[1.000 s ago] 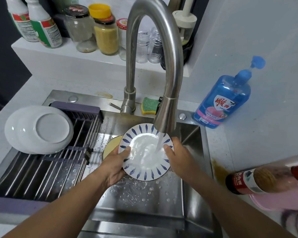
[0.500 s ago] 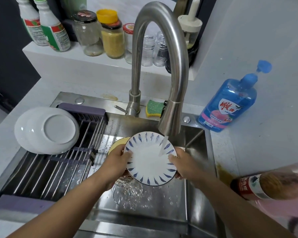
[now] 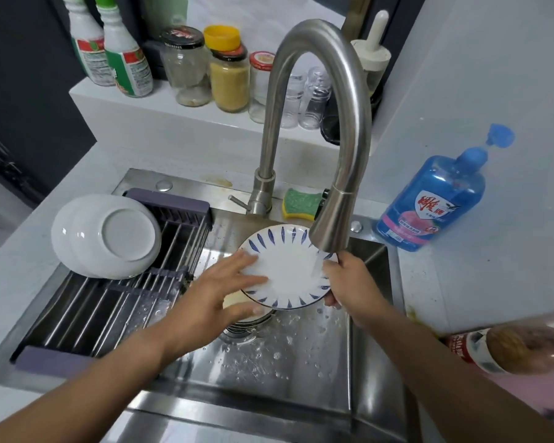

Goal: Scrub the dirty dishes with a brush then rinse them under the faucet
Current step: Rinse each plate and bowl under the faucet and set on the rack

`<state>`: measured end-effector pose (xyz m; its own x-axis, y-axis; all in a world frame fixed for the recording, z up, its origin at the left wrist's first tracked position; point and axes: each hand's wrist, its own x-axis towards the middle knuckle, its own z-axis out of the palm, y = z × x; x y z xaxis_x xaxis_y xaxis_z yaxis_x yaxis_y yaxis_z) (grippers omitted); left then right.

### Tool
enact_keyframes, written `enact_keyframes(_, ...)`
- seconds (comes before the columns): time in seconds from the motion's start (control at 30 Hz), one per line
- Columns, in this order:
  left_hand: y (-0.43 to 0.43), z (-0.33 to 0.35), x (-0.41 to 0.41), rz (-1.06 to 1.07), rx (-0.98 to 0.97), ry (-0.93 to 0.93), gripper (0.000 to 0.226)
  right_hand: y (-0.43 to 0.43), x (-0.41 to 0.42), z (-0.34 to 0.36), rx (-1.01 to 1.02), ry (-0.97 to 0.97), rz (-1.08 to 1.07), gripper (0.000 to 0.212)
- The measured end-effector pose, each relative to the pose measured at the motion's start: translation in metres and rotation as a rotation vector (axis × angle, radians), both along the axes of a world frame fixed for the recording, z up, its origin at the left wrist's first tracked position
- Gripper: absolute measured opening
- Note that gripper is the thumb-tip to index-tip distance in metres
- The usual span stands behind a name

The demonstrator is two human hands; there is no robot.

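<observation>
A white plate with blue leaf marks (image 3: pixel 288 270) is held tilted over the sink (image 3: pixel 269 362), just under the faucet head (image 3: pixel 331 228). Water runs from the faucet onto the plate's right side. My right hand (image 3: pixel 349 282) grips the plate's right rim. My left hand (image 3: pixel 218 289) lies with straight fingers flat on the plate's left face. Below the plate, other dishes (image 3: pixel 250 314) sit stacked in the sink, partly hidden. No brush is in view.
Two white bowls (image 3: pixel 106 235) lie upside down on the drying rack (image 3: pixel 109 302) at left. A green-yellow sponge (image 3: pixel 301 203) sits behind the faucet. A blue soap bottle (image 3: pixel 432 199) stands right. A sauce bottle (image 3: pixel 506 350) lies at the right edge. Jars line the back shelf (image 3: pixel 173 103).
My left hand let go of the plate's left rim and now lies flat with straight fingers on its face. The plate stays under the running water.
</observation>
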<state>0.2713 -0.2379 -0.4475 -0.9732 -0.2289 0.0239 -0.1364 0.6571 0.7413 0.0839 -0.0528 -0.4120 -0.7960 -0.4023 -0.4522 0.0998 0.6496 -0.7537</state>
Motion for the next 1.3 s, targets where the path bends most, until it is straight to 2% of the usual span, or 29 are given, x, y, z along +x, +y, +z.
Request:
enact_keyframes(0.1, 0.002, 0.005, 0.008, -0.106, -0.121, 0.074, 0.036, -0.007, 0.005, 0.011, 0.019, -0.144, -0.032, 0.023)
enact_keyframes(0.17, 0.003, 0.012, 0.012, -0.065, -0.043, 0.093, 0.027, -0.010, 0.007, 0.017, 0.021, -0.263, -0.092, 0.028)
enact_keyframes(0.27, -0.002, 0.029, 0.024, 0.130, 0.402, 0.045, 0.014, -0.019, 0.021, 0.022, -0.104, -0.492, -0.206, 0.042)
enact_keyframes(0.33, -0.008, 0.039, 0.031, 0.242, 0.684, 0.068, 0.015, -0.027, 0.038, 0.016, -0.166, -0.551, -0.193, 0.050)
enact_keyframes(0.4, -0.019, 0.046, 0.040, 0.335, 0.845, 0.077, 0.019, -0.041, 0.058, 0.006, -0.205, -0.561, -0.163, 0.048)
enact_keyframes(0.5, -0.035, 0.053, 0.051, 0.469, 0.969, 0.076, 0.023, -0.066, 0.076, -0.003, -0.229, -0.467, -0.068, 0.043)
enact_keyframes(0.6, -0.053, 0.057, 0.063, 0.564, 1.048, 0.095, 0.021, -0.094, 0.078, -0.001, -0.293, -0.401, 0.022, 0.058)
enact_keyframes(0.7, -0.066, 0.054, 0.077, 0.600, 1.114, 0.119, 0.034, -0.121, 0.075, 0.008, -0.376, -0.406, 0.082, 0.046)
enact_keyframes(0.77, -0.073, 0.049, 0.088, 0.636, 1.149, 0.150, 0.053, -0.141, 0.076, 0.012, -0.392, -0.402, 0.123, 0.046)
enact_keyframes(0.8, -0.074, 0.048, 0.091, 0.668, 1.157, 0.169, 0.050, -0.149, 0.076, 0.013, -0.390, -0.379, 0.148, 0.053)
enact_keyframes(0.87, -0.073, 0.046, 0.096, 0.763, 1.135, 0.231, 0.026, -0.167, 0.079, 0.012, -0.380, -0.339, 0.201, 0.071)
enact_keyframes(0.9, -0.073, 0.045, 0.099, 0.827, 1.085, 0.259, 0.019, -0.179, 0.081, 0.012, -0.374, -0.322, 0.217, 0.073)
enact_keyframes(1.03, -0.079, 0.028, 0.108, 1.025, 0.875, 0.340, 0.012, -0.229, 0.085, 0.012, -0.337, -0.213, 0.340, 0.066)
enact_keyframes(1.13, -0.088, 0.005, 0.109, 1.176, 0.831, 0.335, 0.008, -0.267, 0.087, 0.001, -0.246, -0.149, 0.436, 0.087)
enact_keyframes(1.27, -0.109, -0.019, 0.105, 1.320, 0.811, 0.304, 0.018, -0.303, 0.084, -0.010, -0.179, -0.135, 0.522, 0.068)
enact_keyframes(1.3, -0.116, -0.023, 0.103, 1.344, 0.825, 0.299, 0.019, -0.312, 0.083, -0.015, -0.160, -0.137, 0.545, 0.069)
